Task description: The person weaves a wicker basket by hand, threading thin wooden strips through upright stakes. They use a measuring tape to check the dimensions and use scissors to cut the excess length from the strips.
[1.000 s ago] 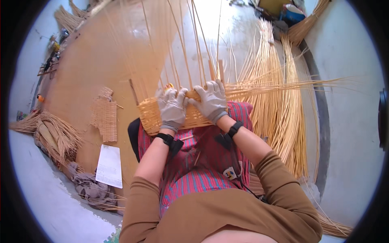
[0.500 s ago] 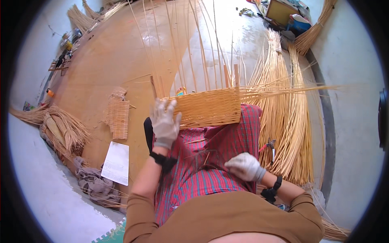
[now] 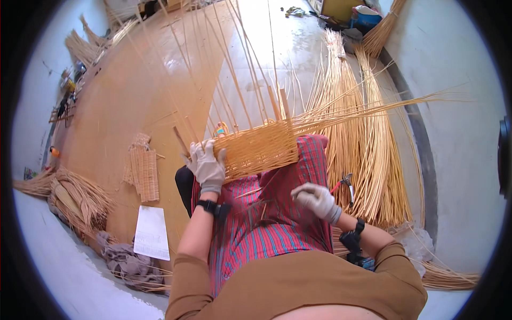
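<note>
A half-woven wicker panel (image 3: 261,149) rests on my lap, on red striped cloth (image 3: 266,234), with long upright stakes rising from it and loose strands trailing off to the right. My left hand (image 3: 207,166), in a pale glove, grips the panel's left end. My right hand (image 3: 317,200), also gloved, is curled shut on the cloth by my right thigh, below the panel and apart from it; whether it holds anything I cannot tell. A red-handled cutter (image 3: 344,184) lies just right of that hand.
Bundles of long cane (image 3: 368,138) lie on the floor to my right. A small woven mat (image 3: 144,170), a white sheet of paper (image 3: 151,232), grey rags (image 3: 128,261) and a cane bundle (image 3: 80,197) lie at left. Boxes (image 3: 352,10) stand at the far wall.
My right hand left the panel's top edge and dropped to my lap by the right thigh. My left hand stayed on the panel, which shifted right and tilted slightly.
</note>
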Action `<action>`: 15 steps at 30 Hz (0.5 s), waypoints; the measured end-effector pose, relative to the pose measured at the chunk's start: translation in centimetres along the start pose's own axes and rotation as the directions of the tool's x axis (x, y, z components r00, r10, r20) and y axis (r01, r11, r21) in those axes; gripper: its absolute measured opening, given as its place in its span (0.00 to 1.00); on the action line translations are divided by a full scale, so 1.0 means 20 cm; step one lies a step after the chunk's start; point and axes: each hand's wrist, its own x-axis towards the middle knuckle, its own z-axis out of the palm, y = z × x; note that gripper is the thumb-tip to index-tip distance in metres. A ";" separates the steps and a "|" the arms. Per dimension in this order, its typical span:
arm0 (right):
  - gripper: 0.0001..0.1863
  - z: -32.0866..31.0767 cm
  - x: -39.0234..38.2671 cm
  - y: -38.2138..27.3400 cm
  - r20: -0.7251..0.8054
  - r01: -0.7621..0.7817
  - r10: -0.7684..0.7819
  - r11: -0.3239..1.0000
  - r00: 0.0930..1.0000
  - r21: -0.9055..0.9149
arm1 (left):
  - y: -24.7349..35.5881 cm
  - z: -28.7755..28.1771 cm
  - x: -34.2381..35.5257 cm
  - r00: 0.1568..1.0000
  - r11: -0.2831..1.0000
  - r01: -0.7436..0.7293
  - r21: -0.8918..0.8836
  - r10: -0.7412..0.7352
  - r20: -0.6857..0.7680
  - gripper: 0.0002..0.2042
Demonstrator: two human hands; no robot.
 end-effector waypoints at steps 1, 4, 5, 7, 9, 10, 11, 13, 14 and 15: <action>0.19 -0.03 0.07 -0.04 -0.032 -0.055 0.062 0.980 0.998 0.194 | 0.04 -0.05 -0.02 1.000 0.999 0.019 -0.027 -0.019 -0.003 0.20; 0.24 -0.04 0.21 -0.15 -0.169 -0.072 0.176 0.869 0.970 0.490 | 0.20 -0.25 -0.11 0.991 0.923 -0.048 -0.382 0.091 0.096 0.20; 0.24 0.01 0.27 -0.15 -0.200 -0.025 0.173 0.815 0.964 0.579 | 0.25 -0.24 -0.18 0.964 0.722 0.058 -0.690 0.140 0.227 0.15; 0.23 0.14 0.33 -0.13 -0.203 0.036 0.094 0.829 0.975 0.558 | 0.32 -0.20 -0.34 0.529 0.171 0.781 -0.600 0.330 0.782 0.17; 0.20 0.25 0.37 -0.06 -0.141 -0.014 0.076 0.918 0.987 0.396 | 0.40 -0.16 -0.48 0.531 -0.092 0.834 -0.543 0.396 0.749 0.26; 0.18 0.30 0.38 0.02 -0.072 0.047 -0.027 0.954 0.997 0.296 | 0.42 -0.11 -0.54 0.588 -0.229 0.809 -0.542 0.357 0.726 0.26; 0.18 0.36 0.37 0.06 -0.061 -0.026 0.055 0.913 0.997 0.408 | 0.39 -0.08 -0.56 0.566 -0.291 0.825 -0.485 0.420 0.710 0.25; 0.20 0.41 0.33 0.07 -0.010 -0.174 0.206 0.852 0.979 0.494 | 0.32 -0.07 -0.59 0.524 -0.401 0.847 -0.348 0.524 0.671 0.24; 0.22 0.40 0.32 0.09 0.001 -0.151 0.160 0.927 0.987 0.342 | 0.31 -0.06 -0.60 0.523 -0.297 0.852 -0.431 0.471 0.710 0.23; 0.24 0.40 0.32 0.13 0.036 -0.126 0.121 0.975 0.992 0.186 | 0.28 -0.07 -0.59 0.527 -0.183 0.847 -0.498 0.401 0.749 0.22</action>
